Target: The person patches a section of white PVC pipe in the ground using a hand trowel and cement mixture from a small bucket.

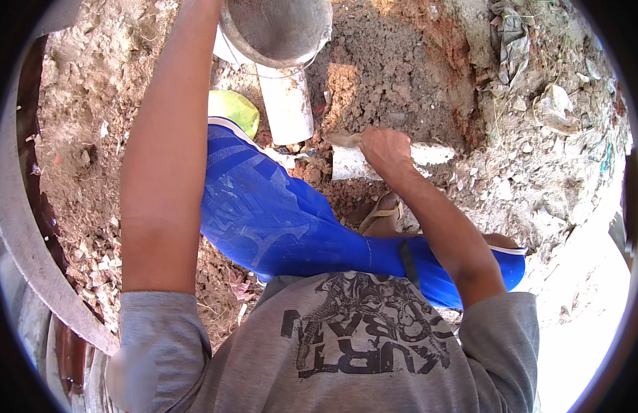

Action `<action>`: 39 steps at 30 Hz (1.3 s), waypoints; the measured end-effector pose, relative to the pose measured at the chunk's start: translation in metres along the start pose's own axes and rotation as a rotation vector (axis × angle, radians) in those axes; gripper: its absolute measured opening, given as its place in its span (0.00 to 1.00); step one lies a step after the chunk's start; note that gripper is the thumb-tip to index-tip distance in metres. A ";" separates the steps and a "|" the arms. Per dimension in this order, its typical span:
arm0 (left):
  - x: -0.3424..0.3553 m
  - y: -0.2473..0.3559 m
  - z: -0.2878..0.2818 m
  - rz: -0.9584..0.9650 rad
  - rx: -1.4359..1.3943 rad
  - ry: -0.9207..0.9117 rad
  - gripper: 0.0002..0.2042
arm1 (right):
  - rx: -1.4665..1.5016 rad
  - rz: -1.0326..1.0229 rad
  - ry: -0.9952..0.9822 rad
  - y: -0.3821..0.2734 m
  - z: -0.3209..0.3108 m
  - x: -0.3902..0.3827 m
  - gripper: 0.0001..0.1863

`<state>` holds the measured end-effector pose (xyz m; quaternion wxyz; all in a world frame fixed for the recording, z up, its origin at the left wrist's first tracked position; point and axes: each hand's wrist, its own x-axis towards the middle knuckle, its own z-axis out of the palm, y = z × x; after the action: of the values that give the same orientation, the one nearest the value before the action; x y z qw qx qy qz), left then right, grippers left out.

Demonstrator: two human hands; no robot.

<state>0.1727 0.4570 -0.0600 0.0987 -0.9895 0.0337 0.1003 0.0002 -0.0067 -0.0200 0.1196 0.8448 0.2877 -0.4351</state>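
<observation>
My right hand is closed on a small tool whose flat, dirt-coated blade points left, like a trowel; its handle is hidden in my fist. Just under that hand, a white pipe-like piece lies across the soil. My left arm stretches up past the top edge, so the left hand is out of the picture. Beside that forearm stands a cement-stained bucket with a thin wire handle, its mouth showing a grey inside. A white cylinder lies below the bucket.
A yellow-green rounded object sits by my blue-clad knee. Dark loose soil spreads beyond my right hand. Crumpled cloth and a clear plastic scrap lie at the far right. A curved grey edge runs along the left.
</observation>
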 end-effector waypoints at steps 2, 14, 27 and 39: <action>0.013 0.070 -0.024 -0.189 -0.427 0.217 0.13 | 0.040 0.127 0.020 0.030 0.027 -0.014 0.26; 0.005 0.026 0.001 0.072 -0.026 0.059 0.11 | 1.352 0.499 0.342 0.061 0.001 0.001 0.28; -0.007 0.103 -0.071 -0.562 -0.836 0.169 0.15 | 1.673 0.481 0.029 0.017 0.014 -0.074 0.17; 0.011 0.069 -0.002 -0.226 -0.389 0.162 0.13 | 2.432 0.704 -0.687 -0.075 0.031 -0.125 0.09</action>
<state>0.1779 0.3881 -0.0731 -0.0862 -0.9922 -0.0895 0.0134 -0.1217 -0.0083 0.0654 -0.5407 0.2881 -0.5655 -0.5521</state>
